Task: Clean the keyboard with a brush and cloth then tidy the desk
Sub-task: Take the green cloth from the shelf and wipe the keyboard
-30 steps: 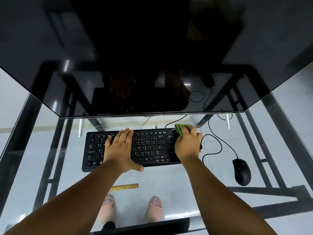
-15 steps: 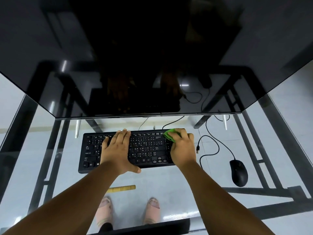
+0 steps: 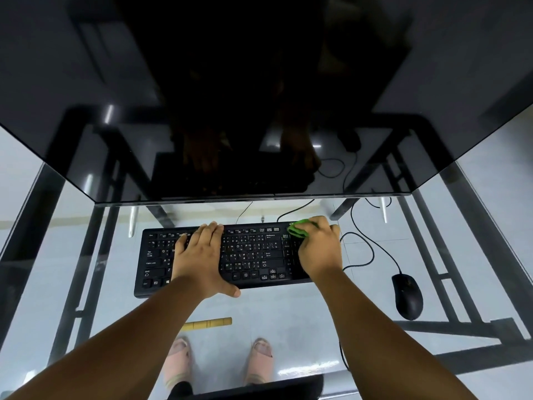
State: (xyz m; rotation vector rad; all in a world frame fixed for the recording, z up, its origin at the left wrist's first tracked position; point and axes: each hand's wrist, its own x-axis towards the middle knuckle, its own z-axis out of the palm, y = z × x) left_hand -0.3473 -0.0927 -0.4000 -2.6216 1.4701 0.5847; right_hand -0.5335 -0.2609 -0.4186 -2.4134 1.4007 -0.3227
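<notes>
A black keyboard (image 3: 248, 256) lies on a glass desk (image 3: 288, 310) under a large dark monitor. My left hand (image 3: 202, 256) rests flat on the keyboard's left half, fingers together, pressing it down. My right hand (image 3: 318, 248) covers the number pad at the right end and is closed on a small green cloth (image 3: 298, 230) that sticks out past the fingers at the top right corner of the keyboard. A yellowish wooden brush handle (image 3: 208, 324) lies on the glass near the front, its bristle end hidden behind my left forearm.
The dark monitor (image 3: 259, 96) overhangs the back of the desk. A black mouse (image 3: 408, 295) sits to the right, its cable (image 3: 372, 249) looping beside the keyboard. Black frame bars and my sandalled feet (image 3: 178, 359) show through the glass.
My right hand with the cloth slid left across the keyboard's top right, then back right to the corner. The left hand stayed pressed on the keys.
</notes>
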